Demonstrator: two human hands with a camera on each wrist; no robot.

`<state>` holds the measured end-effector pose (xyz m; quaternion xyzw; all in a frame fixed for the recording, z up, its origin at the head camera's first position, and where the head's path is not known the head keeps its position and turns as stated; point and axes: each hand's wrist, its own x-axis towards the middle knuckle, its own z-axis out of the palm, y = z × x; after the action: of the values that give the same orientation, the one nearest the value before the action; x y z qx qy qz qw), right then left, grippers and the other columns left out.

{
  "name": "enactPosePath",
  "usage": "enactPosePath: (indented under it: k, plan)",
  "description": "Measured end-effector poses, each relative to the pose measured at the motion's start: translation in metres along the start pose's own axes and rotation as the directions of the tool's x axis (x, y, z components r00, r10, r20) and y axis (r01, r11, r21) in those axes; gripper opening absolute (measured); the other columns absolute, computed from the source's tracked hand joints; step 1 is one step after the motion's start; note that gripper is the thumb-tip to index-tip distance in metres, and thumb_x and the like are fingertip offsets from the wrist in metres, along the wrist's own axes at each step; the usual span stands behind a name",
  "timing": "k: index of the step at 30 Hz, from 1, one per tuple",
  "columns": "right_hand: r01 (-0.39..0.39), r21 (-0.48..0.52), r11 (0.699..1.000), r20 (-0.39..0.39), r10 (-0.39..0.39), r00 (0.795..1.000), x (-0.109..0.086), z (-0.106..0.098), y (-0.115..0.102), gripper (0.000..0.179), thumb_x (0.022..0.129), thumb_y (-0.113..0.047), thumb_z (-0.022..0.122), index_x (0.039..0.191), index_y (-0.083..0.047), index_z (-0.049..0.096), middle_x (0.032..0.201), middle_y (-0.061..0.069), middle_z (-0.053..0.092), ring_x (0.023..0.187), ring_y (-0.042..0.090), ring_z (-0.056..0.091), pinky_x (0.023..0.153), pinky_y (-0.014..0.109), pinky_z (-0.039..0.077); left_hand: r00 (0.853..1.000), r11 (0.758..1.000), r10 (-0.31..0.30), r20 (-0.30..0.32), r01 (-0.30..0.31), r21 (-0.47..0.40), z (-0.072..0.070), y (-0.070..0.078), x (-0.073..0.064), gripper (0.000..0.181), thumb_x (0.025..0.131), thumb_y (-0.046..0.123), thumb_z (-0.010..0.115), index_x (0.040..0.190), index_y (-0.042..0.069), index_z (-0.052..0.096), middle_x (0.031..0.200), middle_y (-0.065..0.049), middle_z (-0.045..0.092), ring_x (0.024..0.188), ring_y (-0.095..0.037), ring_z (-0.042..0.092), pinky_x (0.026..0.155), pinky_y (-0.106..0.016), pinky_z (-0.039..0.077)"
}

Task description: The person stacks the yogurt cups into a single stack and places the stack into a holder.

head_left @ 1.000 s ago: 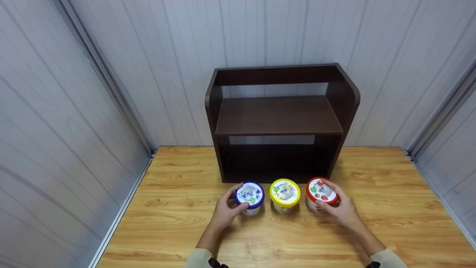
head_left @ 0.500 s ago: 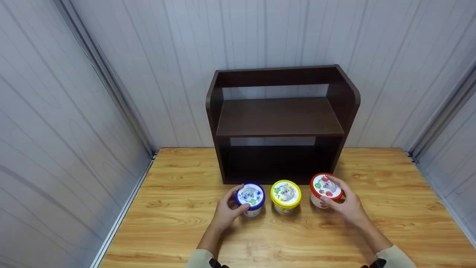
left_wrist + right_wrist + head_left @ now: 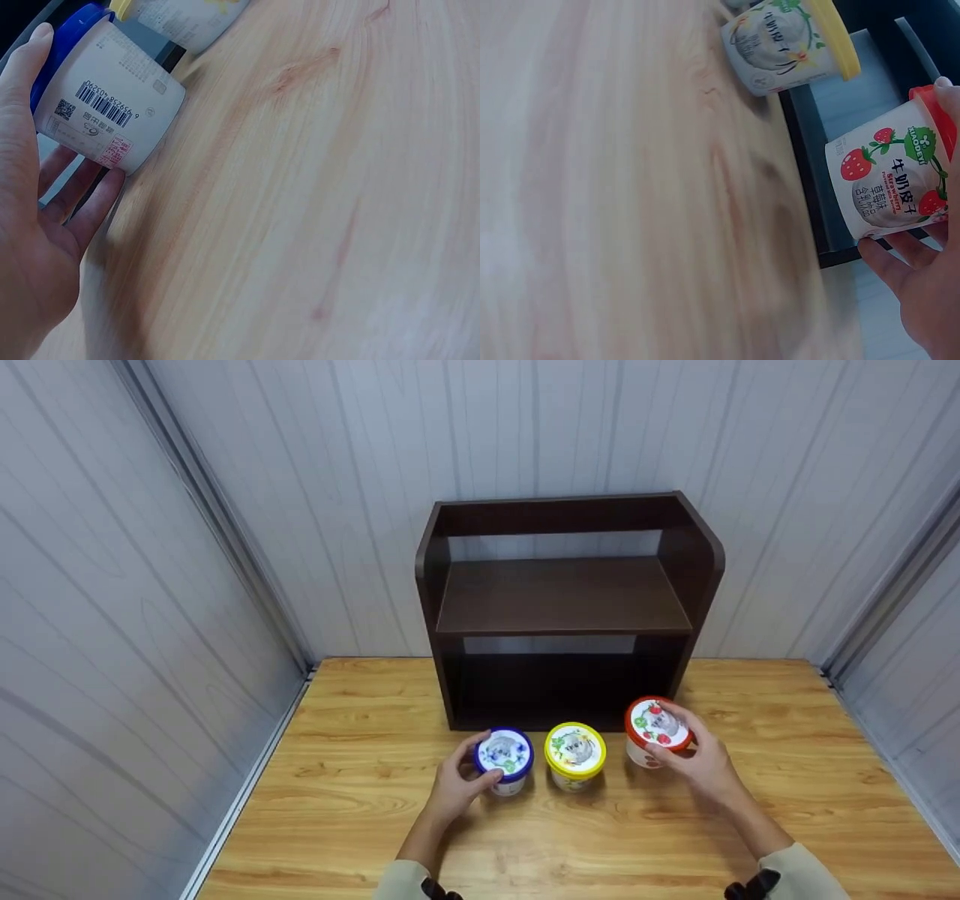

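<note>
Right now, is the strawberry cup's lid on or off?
On: the red lid caps the strawberry cup, gripped by the right hand.

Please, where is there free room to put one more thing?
Free: upper level of the shelf, between its sides; table left of the left hand and right of the right hand. Crowded: just before the shelf, around the blue cup, yellow cup and red cup.

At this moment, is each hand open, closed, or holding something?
Left hand: holding the blue-lidded cup.
Right hand: holding the red-lidded cup.
</note>
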<state>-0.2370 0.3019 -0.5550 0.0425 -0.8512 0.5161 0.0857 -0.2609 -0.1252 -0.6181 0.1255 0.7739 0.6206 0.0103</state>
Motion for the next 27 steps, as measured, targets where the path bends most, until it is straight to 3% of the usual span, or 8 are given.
enactPosePath:
  k: [6, 10, 14, 19, 21, 24, 27]
  plan:
    - [0.003, 0.023, 1.0, 0.004, -0.003, 1.0, 0.005, -0.003, -0.011, 0.076, 0.1, -0.017, 0.088, 0.166, -0.012, 0.053, 0.156, 0.021, 0.06, 0.116, -0.008, 0.057, 0.092, 0.007, 0.052, 1.0, 1.0, -0.01, -0.007, 0.01, 0.013, 0.0, 0.002, -0.001, 0.069, 0.098, 0.02, 0.089, 0.16, 0.011, 0.061, 0.143, -0.022, 0.07, 0.13, -0.027, 0.066, 0.112, -0.034, 0.056]
    - [0.037, 0.025, 0.999, -0.007, -0.037, 0.999, 0.01, -0.003, -0.018, 0.075, 0.098, -0.014, 0.089, 0.165, -0.01, 0.055, 0.157, 0.022, 0.061, 0.116, -0.007, 0.058, 0.092, 0.007, 0.051, 0.999, 0.998, 0.047, -0.012, -0.046, 0.031, -0.001, -0.004, 0.0, 0.069, 0.097, 0.03, 0.091, 0.159, 0.014, 0.062, 0.141, -0.022, 0.071, 0.128, -0.027, 0.068, 0.11, -0.037, 0.058]
    - [0.062, 0.038, 0.997, -0.012, -0.062, 0.998, 0.014, -0.002, -0.023, 0.074, 0.098, -0.012, 0.089, 0.164, -0.01, 0.056, 0.156, 0.022, 0.061, 0.114, -0.006, 0.059, 0.09, 0.007, 0.053, 0.992, 0.993, 0.122, -0.015, -0.121, 0.01, -0.002, -0.021, 0.004, 0.069, 0.096, 0.037, 0.092, 0.158, 0.02, 0.064, 0.137, -0.018, 0.071, 0.124, -0.022, 0.07, 0.106, -0.034, 0.061]
    - [0.111, 0.066, 0.992, -0.022, -0.11, 0.994, 0.02, 0.0, -0.031, 0.073, 0.096, -0.006, 0.088, 0.163, -0.008, 0.057, 0.156, 0.022, 0.062, 0.115, -0.006, 0.06, 0.091, 0.007, 0.054, 0.987, 0.987, 0.162, -0.016, -0.162, -0.016, -0.002, -0.025, 0.005, 0.068, 0.098, 0.036, 0.091, 0.158, 0.02, 0.064, 0.137, -0.017, 0.071, 0.123, -0.02, 0.069, 0.105, -0.033, 0.061]
    - [0.133, 0.065, 0.989, -0.028, -0.132, 0.991, 0.022, 0.001, -0.034, 0.073, 0.095, -0.005, 0.088, 0.162, -0.007, 0.058, 0.156, 0.023, 0.062, 0.116, -0.007, 0.06, 0.091, 0.006, 0.053, 0.992, 0.992, 0.129, -0.008, -0.129, -0.009, -0.002, -0.017, 0.003, 0.067, 0.099, 0.032, 0.089, 0.158, 0.016, 0.063, 0.14, -0.02, 0.07, 0.126, -0.024, 0.068, 0.11, -0.041, 0.061]
    - [0.155, 0.052, 0.987, -0.03, -0.154, 0.988, 0.024, 0.002, -0.037, 0.073, 0.094, -0.004, 0.089, 0.161, -0.007, 0.059, 0.158, 0.023, 0.062, 0.118, -0.007, 0.059, 0.094, 0.005, 0.051, 0.996, 0.996, 0.083, -0.012, -0.083, -0.034, -0.001, -0.039, 0.011, 0.067, 0.095, 0.037, 0.093, 0.156, 0.031, 0.066, 0.14, -0.008, 0.072, 0.127, -0.016, 0.068, 0.111, -0.034, 0.059]
    - [0.162, 0.05, 0.985, -0.023, -0.161, 0.987, 0.025, 0.004, -0.041, 0.073, 0.095, -0.005, 0.089, 0.161, -0.007, 0.059, 0.16, 0.023, 0.06, 0.12, -0.006, 0.057, 0.094, 0.005, 0.051, 0.998, 0.996, 0.07, -0.007, -0.07, -0.046, -0.001, -0.039, 0.011, 0.067, 0.095, 0.035, 0.093, 0.156, 0.029, 0.066, 0.141, -0.009, 0.072, 0.128, -0.018, 0.067, 0.112, -0.037, 0.058]
